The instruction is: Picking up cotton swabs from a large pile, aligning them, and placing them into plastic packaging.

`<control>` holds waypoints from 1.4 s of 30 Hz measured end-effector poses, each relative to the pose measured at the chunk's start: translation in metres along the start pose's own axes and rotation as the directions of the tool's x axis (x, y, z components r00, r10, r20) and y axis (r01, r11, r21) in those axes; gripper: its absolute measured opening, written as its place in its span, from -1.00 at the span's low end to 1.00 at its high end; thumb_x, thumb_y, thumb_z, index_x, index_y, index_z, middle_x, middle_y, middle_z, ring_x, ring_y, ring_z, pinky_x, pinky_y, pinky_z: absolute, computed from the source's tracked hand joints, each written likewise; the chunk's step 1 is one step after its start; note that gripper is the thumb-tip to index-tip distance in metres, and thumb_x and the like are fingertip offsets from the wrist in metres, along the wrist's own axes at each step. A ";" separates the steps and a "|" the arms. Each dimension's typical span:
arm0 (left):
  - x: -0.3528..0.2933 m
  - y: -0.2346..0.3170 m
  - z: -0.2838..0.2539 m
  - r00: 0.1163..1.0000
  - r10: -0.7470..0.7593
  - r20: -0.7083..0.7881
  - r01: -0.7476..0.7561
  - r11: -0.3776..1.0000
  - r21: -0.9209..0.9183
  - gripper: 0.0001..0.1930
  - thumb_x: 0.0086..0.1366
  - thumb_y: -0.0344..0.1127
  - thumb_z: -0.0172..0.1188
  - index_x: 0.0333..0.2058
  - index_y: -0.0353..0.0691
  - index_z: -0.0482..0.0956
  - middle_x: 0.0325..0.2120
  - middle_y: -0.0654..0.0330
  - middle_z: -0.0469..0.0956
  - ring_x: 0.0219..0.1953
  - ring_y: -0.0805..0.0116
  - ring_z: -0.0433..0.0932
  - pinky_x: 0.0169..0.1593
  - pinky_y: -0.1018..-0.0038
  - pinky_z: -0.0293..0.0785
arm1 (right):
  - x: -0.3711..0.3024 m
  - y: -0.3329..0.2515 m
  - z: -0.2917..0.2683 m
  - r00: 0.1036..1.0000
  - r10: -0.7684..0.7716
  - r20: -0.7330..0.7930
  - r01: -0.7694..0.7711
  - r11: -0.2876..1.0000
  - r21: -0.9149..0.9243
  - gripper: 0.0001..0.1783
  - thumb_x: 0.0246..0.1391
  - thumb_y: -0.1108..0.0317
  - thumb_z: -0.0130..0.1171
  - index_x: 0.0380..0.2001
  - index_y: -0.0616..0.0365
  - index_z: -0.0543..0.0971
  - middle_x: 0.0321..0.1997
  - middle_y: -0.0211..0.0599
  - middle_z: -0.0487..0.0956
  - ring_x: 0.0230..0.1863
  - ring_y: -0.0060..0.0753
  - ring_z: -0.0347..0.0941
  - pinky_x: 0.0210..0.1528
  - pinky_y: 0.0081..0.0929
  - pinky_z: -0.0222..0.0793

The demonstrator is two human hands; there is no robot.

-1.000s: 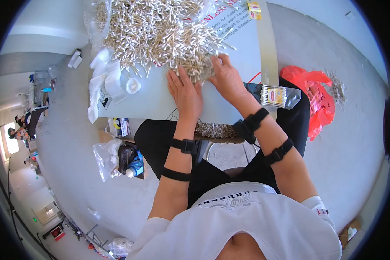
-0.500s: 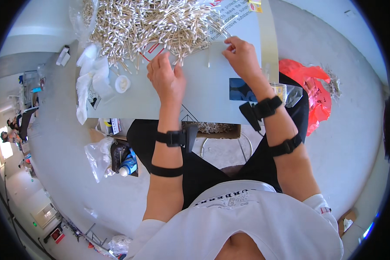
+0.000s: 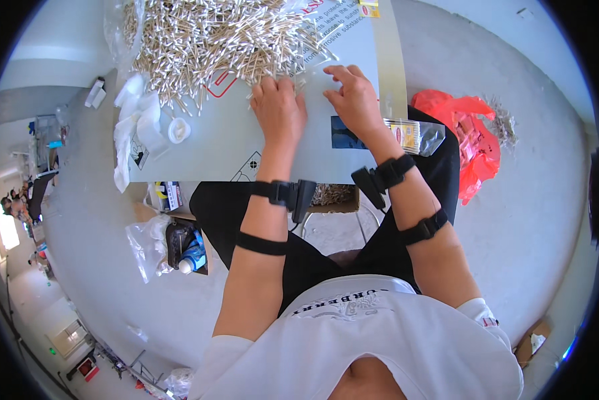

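Observation:
A large heap of cotton swabs (image 3: pixel 213 47) with white tips and pale sticks lies across the far side of the table (image 3: pixel 206 157). At the heap's near edge, my left hand (image 3: pixel 277 110) rests its bent fingers against the swabs, thumb apart; what lies under its fingertips is partly hidden. My right hand (image 3: pixel 355 100) hovers over the sheet to the right of the heap. Its index finger and thumb are apart, and I see nothing between them. Below its wrist lies a clear pack of swabs (image 3: pixel 404 135) with a yellow label.
A small round white tub (image 3: pixel 179 130) and crumpled white wrapping (image 3: pixel 136 123) lie on the table's left. A red plastic bag (image 3: pixel 469 133) is on the floor at right. Beneath the table edge stands a box of swabs (image 3: pixel 335 197); a box with a bottle (image 3: pixel 193 257) sits at left.
My left hand has moved right along the heap's near edge and turned palm down. My right hand has come slightly nearer, its finger and thumb now wider apart. The whole view has shifted slightly.

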State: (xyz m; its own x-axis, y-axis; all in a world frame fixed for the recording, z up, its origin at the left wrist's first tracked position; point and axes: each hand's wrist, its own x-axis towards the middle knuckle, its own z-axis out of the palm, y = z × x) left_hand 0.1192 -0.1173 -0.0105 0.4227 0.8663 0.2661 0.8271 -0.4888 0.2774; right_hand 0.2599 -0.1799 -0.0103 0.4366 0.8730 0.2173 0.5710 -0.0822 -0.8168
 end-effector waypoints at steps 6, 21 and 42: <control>-0.039 0.003 -0.008 0.999 0.007 -0.041 -0.011 0.994 -0.107 -0.63 -0.06 -0.37 0.37 -0.21 -0.15 0.55 -0.20 0.14 0.38 -0.05 0.04 0.31 0.00 0.13 0.26 | 0.020 0.016 0.007 0.988 -0.155 -0.008 0.150 0.967 -0.204 -0.70 -0.09 0.50 0.13 -0.21 0.07 0.60 -0.20 -0.08 0.47 -0.23 0.04 0.51 -0.16 -0.19 0.46; -0.034 -0.035 -0.013 0.988 -0.014 -0.154 -0.013 0.986 -0.168 -0.63 -0.07 -0.59 0.22 -0.22 -0.10 0.59 -0.26 0.13 0.39 -0.10 0.05 0.33 0.00 0.21 0.28 | -0.007 -0.002 0.011 0.963 -0.241 0.123 0.256 0.959 -0.124 -0.74 -0.22 0.47 0.29 -0.35 0.08 0.56 -0.19 -0.25 0.47 -0.11 -0.09 0.45 -0.10 -0.24 0.44; -0.030 -0.025 -0.017 1.000 0.028 -0.007 -0.029 0.992 -0.124 -0.86 0.01 -0.52 0.24 -0.42 -0.13 0.57 -0.38 0.23 0.47 -0.17 0.12 0.40 -0.09 0.20 0.32 | -0.046 0.006 -0.002 0.994 -0.094 0.053 0.094 0.996 0.007 -0.73 -0.27 0.56 0.31 -0.38 0.17 0.57 -0.20 -0.23 0.46 -0.08 -0.06 0.40 -0.03 -0.26 0.39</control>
State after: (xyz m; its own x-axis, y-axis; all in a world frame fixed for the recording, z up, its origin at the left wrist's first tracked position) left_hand 0.0793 -0.1323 -0.0099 0.4433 0.8514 0.2804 0.7622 -0.5226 0.3819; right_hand 0.2445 -0.2219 -0.0244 0.3437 0.9011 0.2642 0.6045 0.0030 -0.7966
